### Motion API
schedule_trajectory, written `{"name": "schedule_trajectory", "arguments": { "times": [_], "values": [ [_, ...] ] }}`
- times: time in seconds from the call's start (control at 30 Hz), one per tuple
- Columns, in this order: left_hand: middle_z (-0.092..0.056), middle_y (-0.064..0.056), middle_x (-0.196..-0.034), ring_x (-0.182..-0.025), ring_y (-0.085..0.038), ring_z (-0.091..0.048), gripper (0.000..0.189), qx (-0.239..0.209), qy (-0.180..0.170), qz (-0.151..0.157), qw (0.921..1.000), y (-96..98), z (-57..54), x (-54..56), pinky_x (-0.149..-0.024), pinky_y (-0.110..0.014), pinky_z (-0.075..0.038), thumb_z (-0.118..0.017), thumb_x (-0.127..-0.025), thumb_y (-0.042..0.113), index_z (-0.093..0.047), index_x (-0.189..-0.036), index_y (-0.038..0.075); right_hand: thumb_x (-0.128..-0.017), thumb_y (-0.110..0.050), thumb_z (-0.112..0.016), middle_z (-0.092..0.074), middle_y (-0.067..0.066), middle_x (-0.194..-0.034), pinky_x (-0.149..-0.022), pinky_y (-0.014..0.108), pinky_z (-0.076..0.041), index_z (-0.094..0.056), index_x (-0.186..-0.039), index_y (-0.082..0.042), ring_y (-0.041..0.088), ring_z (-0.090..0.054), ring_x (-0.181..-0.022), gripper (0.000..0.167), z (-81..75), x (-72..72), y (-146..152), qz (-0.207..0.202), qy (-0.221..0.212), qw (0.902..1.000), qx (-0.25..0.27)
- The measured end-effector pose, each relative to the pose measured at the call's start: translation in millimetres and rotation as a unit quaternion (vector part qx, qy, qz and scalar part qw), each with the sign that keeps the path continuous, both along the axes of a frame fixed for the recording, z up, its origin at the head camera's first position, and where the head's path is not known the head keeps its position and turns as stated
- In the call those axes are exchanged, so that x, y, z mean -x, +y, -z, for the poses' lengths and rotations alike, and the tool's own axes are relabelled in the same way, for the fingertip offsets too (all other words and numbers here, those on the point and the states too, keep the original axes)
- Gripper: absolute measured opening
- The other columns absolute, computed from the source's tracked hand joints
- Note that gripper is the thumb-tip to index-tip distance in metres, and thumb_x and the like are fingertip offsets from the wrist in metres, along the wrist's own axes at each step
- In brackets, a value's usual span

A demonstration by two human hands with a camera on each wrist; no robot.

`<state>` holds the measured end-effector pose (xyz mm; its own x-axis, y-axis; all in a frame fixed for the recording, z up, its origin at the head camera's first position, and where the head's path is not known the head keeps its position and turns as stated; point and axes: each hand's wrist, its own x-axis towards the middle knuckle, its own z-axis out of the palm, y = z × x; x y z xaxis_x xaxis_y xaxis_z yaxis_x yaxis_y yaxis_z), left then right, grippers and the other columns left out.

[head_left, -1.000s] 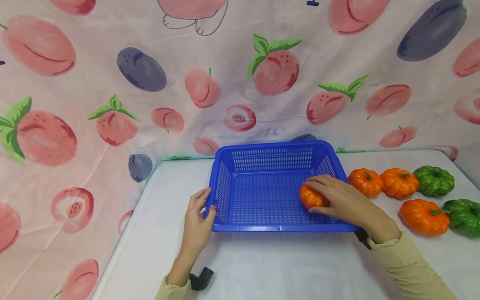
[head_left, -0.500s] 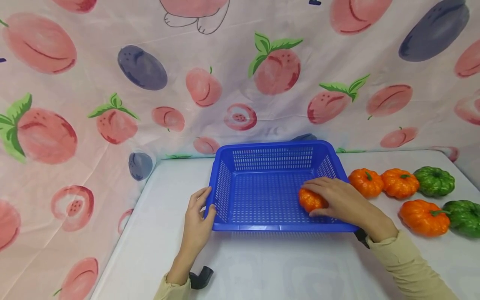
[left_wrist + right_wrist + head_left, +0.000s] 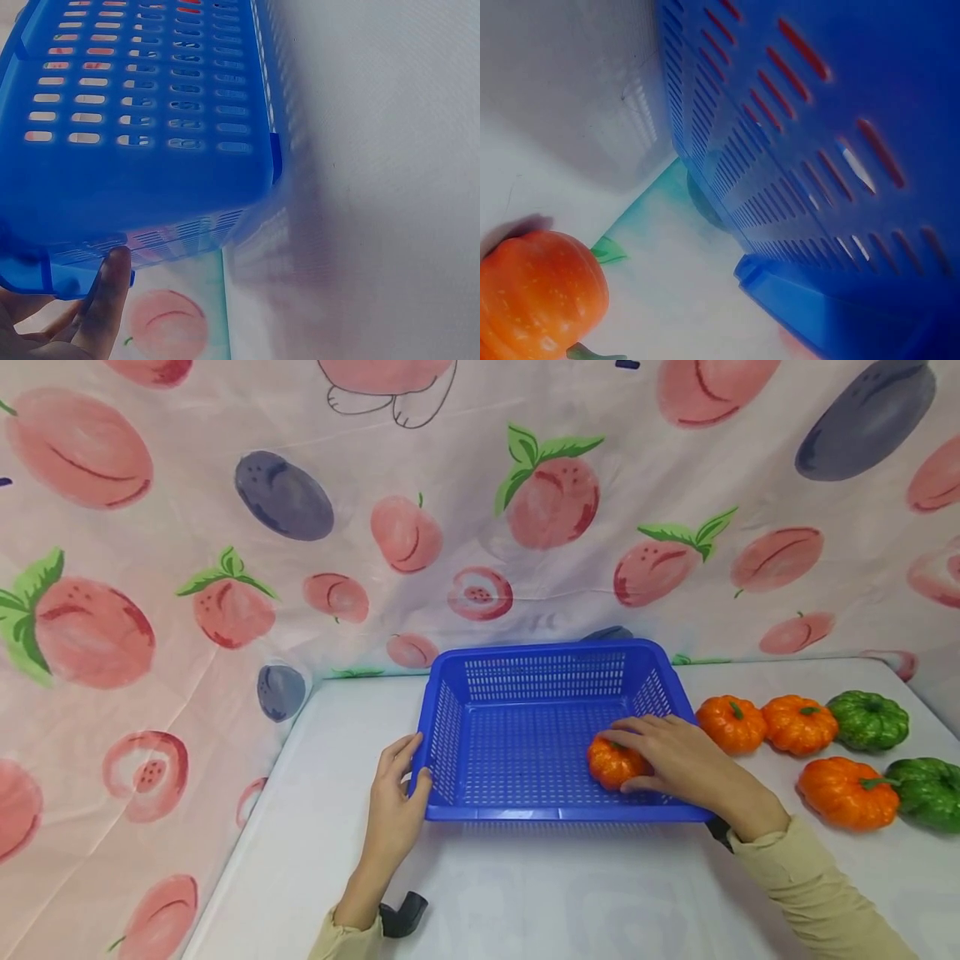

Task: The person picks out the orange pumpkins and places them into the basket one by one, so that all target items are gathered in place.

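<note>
A pale fruit-print cloth (image 3: 465,468) hangs beyond the hands, and a white table (image 3: 525,893) spreads beneath them. Between the 2 hands stands a blue basket (image 3: 517,815), upright, with slotted walls and 1 pumpkin inside it.

The left hand (image 3: 393,802) grips the basket's rim on its own side, thumb at the edge and fingers against the outside. The right hand (image 3: 678,762) reaches over the opposite rim and holds an orange pumpkin (image 3: 611,767), fingers curled over the top and thumb on the near side. That pumpkin is low in the basket, at the right hand's fingertips; from here I can't tell whether its weight rests on the basket floor.

Outside the basket, to the right hand's right, 5 more sit on the table: 3 orange pumpkins (image 3: 847,795) and 2 green pumpkins (image 3: 867,722). The smallest thing I notice is a black piece (image 3: 405,915) at the left wrist.

My guess is that the step in hand is settling the held pumpkin into place while the left hand steadies the basket. The next move would call for the right fingers to loosen gently, so the pumpkin doesn't roll, and then to rise clear of the rim.
</note>
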<state>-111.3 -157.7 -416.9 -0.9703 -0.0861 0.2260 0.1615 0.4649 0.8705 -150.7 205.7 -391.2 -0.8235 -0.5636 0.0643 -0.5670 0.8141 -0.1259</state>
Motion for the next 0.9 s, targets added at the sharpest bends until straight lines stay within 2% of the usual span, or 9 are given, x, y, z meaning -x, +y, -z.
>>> {"name": "schedule_trajectory", "arguments": {
  "times": [0.3, 0.6, 0.9],
  "values": [
    [-0.043, -0.01, -0.148, -0.121, -0.027, -0.056, 0.048, 0.0, 0.001, 0.001, 1.0, 0.2, -0.4, 0.8, -0.097, -0.042, -0.055, -0.053, -0.096, 0.0, -0.048, -0.144, 0.001, -0.08, -0.04, -0.081, -0.06, 0.015, -0.133, -0.104, 0.063, -0.042, -0.061, -0.134, -0.008, 0.039, -0.053, -0.125, 0.066, -3.7, -1.0, 0.5, -0.003, -0.001, 1.0, 0.008],
    [-0.043, -0.01, -0.148, -0.121, -0.027, -0.056, 0.048, 0.002, 0.0, -0.003, 1.0, -0.5, -0.7, -1.3, -0.097, -0.042, -0.055, -0.054, -0.097, 0.001, -0.049, -0.144, 0.001, -0.08, -0.034, -0.082, -0.055, 0.017, -0.14, -0.109, 0.06, -0.039, -0.058, -0.136, -0.006, 0.038, -0.047, -0.132, 0.067, -3.0, -0.7, 2.2, -0.024, 0.036, 0.9986, 0.031],
    [-0.043, -0.011, -0.148, -0.12, -0.027, -0.056, 0.048, 0.001, 0.002, -0.002, 1.0, -0.3, 0.9, -0.1, -0.097, -0.043, -0.054, -0.054, -0.096, 0.0, -0.049, -0.144, 0.001, -0.08, -0.032, -0.082, -0.058, 0.016, -0.135, -0.103, 0.058, -0.045, -0.063, -0.13, -0.004, 0.037, -0.052, -0.127, 0.06, -7.3, -0.7, 8.4, -0.033, 0.081, 0.9948, 0.051]
  ]
}}
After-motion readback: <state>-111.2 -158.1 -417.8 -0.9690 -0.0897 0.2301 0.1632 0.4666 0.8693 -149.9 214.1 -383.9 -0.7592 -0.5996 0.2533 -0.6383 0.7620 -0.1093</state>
